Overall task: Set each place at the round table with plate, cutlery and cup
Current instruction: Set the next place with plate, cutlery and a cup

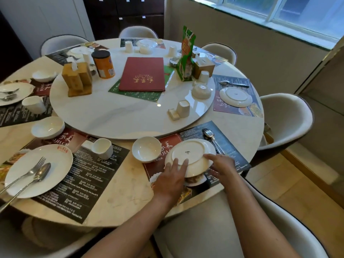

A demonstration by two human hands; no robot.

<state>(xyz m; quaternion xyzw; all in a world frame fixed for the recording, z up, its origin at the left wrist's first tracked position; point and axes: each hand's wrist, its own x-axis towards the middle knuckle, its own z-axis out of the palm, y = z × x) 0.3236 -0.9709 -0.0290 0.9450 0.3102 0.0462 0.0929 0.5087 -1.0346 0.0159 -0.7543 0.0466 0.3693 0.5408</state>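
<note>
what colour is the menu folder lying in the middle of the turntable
Dark red, with gold lettering on its cover; the menu folder shows in the head view.

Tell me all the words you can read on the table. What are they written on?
"MAO JIA CAI", upside down in gold: red menu folder.
"JIA": part of a word on the placemat by the upturned plate that both hands hold.
Red mark on the left plate: unreadable.
Placemat small print, green packet, orange can: too blurred.
</note>
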